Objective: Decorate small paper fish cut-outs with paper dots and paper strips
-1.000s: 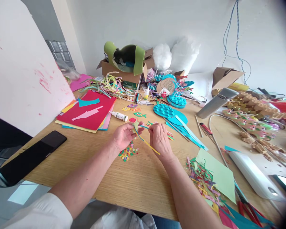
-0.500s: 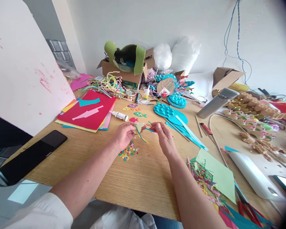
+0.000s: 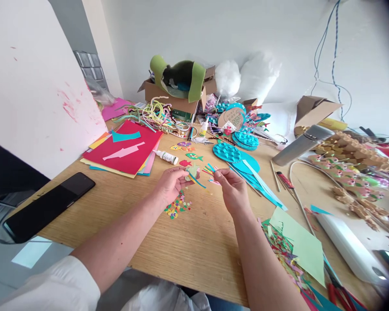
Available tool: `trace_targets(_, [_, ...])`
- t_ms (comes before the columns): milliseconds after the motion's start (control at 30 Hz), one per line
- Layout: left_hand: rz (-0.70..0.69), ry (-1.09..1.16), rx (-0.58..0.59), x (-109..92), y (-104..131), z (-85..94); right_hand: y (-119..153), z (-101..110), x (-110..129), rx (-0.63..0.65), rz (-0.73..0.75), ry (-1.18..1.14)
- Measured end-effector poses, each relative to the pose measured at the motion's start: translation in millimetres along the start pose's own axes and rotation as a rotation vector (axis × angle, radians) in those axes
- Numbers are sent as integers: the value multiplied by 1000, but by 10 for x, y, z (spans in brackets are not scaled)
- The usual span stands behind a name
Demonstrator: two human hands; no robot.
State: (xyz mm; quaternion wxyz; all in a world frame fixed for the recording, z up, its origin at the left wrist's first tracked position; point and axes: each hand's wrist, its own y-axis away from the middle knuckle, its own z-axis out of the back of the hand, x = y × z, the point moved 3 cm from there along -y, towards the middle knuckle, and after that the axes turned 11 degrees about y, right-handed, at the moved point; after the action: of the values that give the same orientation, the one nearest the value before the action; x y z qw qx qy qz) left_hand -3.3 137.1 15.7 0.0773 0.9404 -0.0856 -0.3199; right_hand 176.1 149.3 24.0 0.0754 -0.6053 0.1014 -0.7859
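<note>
My left hand (image 3: 172, 186) pinches a pale green paper cut-out (image 3: 192, 172), and a blue strip (image 3: 198, 182) slants down to the right from it. To its right, my right hand (image 3: 231, 188) has thumb and fingers pressed together beside several thin coloured paper strips (image 3: 208, 169); what lies between its fingertips is too small to make out. Small coloured paper dots (image 3: 176, 207) lie under my left hand. Just beyond the hands are a red paper fish (image 3: 185, 163), a green fish (image 3: 193, 156) and a white glue bottle (image 3: 167, 157).
Red paper sheets (image 3: 126, 151) and a black phone (image 3: 48, 207) are on the left. Blue textured discs (image 3: 227, 153), a grey bottle (image 3: 301, 144), paper scraps (image 3: 283, 248), a pale green sheet (image 3: 303, 244) and red-handled scissors (image 3: 340, 293) are on the right.
The view has shifted slightly, moving the scene right. The yellow strip hanging beside the blue one no longer shows. My right hand is a little farther from the cut-out.
</note>
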Motion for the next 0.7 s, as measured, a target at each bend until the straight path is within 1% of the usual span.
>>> trace_targets(67, [-21,-20,-35,6,-1,10,28,-40,33,-12,40,-12])
trace_targets(133, [-44,-48,-54,19,1,10,64,-107,66,6,64,10])
trace_targets(300, [-83,-101,-61,42,18,-12,122,-245,80,62,12,74])
trace_targets(533, [-140,-167,-64,45,16,-13,124,-274,41,74,-19,120])
trace_targets(700, [-167,-188,-90,61,4,-8,131,-292,25,89,-38,117])
